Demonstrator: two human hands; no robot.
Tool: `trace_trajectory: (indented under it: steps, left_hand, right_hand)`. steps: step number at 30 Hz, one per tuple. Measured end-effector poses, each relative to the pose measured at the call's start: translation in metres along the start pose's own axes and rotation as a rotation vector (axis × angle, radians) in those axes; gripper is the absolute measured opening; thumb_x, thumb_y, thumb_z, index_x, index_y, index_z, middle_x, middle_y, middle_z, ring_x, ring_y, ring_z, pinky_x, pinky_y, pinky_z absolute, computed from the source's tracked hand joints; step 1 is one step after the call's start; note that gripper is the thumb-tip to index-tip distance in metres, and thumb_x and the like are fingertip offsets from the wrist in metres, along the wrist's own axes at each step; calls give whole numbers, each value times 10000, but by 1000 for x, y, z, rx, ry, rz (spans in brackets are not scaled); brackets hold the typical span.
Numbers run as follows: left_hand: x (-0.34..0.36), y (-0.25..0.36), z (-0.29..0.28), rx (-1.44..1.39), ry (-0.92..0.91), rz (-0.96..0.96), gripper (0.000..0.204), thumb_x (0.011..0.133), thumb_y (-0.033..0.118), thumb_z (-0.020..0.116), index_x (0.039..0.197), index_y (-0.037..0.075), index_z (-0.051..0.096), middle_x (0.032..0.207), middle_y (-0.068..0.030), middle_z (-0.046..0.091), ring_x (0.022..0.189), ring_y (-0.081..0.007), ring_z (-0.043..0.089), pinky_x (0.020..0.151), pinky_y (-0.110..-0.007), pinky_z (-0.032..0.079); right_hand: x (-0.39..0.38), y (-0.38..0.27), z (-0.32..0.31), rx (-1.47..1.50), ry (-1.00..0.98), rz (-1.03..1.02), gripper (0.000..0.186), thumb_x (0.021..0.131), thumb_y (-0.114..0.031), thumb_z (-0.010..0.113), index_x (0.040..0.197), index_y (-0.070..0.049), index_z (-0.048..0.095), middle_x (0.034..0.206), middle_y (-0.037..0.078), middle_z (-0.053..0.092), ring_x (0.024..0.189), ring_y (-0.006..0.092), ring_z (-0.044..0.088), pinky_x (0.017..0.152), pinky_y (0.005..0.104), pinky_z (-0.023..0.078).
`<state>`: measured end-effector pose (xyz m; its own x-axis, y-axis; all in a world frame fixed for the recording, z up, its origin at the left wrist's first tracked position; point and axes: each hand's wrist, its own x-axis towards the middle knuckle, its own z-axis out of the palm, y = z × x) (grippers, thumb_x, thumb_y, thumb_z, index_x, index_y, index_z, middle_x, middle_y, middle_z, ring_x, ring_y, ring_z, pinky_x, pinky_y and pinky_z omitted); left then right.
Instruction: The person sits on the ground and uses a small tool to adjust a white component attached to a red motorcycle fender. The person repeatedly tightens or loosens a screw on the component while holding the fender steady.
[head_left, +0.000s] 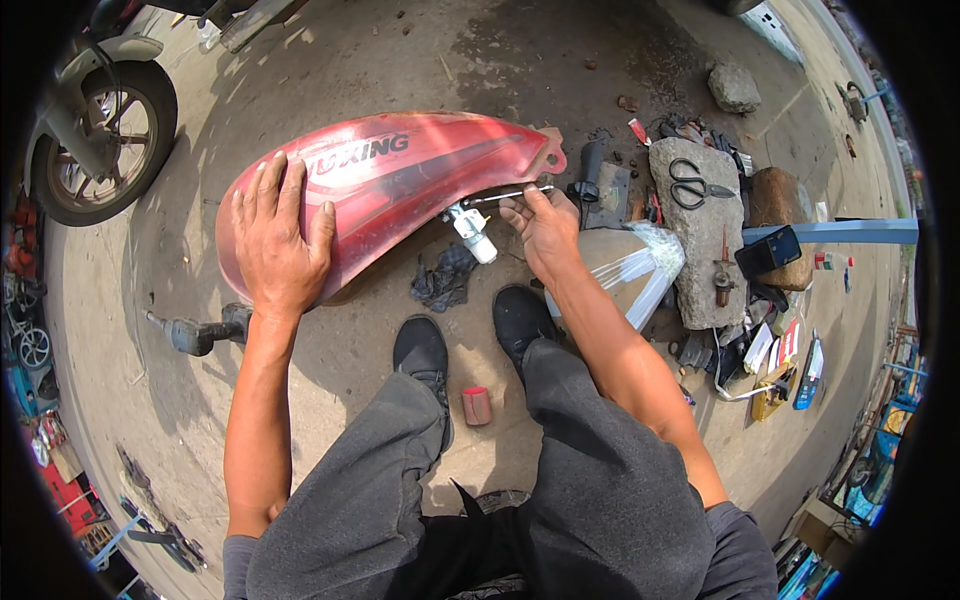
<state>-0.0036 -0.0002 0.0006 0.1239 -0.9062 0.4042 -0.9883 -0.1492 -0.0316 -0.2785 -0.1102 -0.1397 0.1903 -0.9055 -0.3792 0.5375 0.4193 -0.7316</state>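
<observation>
A red motorcycle fuel tank (pixel 390 190) lies on its side on the ground before me. My left hand (pixel 278 240) rests flat on its rounded left end, fingers stretched out. From the tank's near underside juts a silver fuel tap (pixel 467 222) with a pale cup at its lower end. Just right of it, my right hand (pixel 545 225) pinches a slim shiny metal rod-like tool (pixel 500 196), whose left end reaches the tap's base. Its exact kind is unclear, as my fingers cover part of it. A dark crumpled rag (pixel 444 278) lies below the tap.
A flat stone (pixel 700 250) at right bears black-handled scissors (pixel 698 186). Beside it are a plastic-wrapped piece (pixel 640 262), a phone (pixel 768 252) and small boxes (pixel 778 365). A red cylinder (pixel 477 406) sits between my shoes. A motorcycle wheel (pixel 110 145) stands at upper left.
</observation>
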Motion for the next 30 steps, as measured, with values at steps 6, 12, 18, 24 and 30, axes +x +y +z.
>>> trace_trajectory:
  steps: [6, 12, 18, 24, 30]
  left_hand:
    - [0, -1, 1, 5, -6, -4, 503, 883, 298, 597, 1339, 88, 562, 1423, -127, 507, 1317, -333, 460, 1149, -472, 275]
    - [-1, -1, 0, 16, -5, -10, 502, 884, 303, 599, 1336, 86, 565, 1417, -130, 512, 1314, -336, 460, 1149, -473, 273]
    - [1, 1, -2, 7, 1, 8, 502, 884, 304, 602, 1332, 81, 567, 1410, -134, 518, 1308, -337, 462, 1143, -475, 275]
    - [0, 0, -1, -5, 8, 3, 505, 882, 304, 604, 1332, 80, 567, 1409, -133, 519, 1303, -337, 466, 1140, -478, 277]
    - [0, 0, -1, 2, 5, 1, 506, 880, 304, 608, 1332, 80, 567, 1408, -133, 520, 1302, -337, 467, 1140, -473, 279]
  right_hand:
    - [-3, -1, 6, -17, -30, -15, 203, 979, -124, 552, 1103, 33, 515, 1021, 123, 633, 843, 213, 669, 759, 336, 586]
    - [2, 5, 5, 52, -23, 117, 190, 979, -111, 542, 1109, 27, 520, 1012, 118, 624, 876, 210, 652, 771, 327, 583]
    - [29, 36, -7, 341, 5, 598, 160, 986, -52, 482, 1125, 24, 506, 1053, 152, 605, 909, 225, 625, 776, 327, 581]
    - [24, 30, -17, 227, 80, 365, 163, 976, -67, 524, 1113, 20, 506, 1025, 144, 616, 887, 224, 639, 745, 328, 586]
    - [5, 1, 1, 27, -7, 79, 172, 971, -93, 540, 1106, 13, 522, 1023, 115, 631, 867, 210, 659, 753, 320, 576]
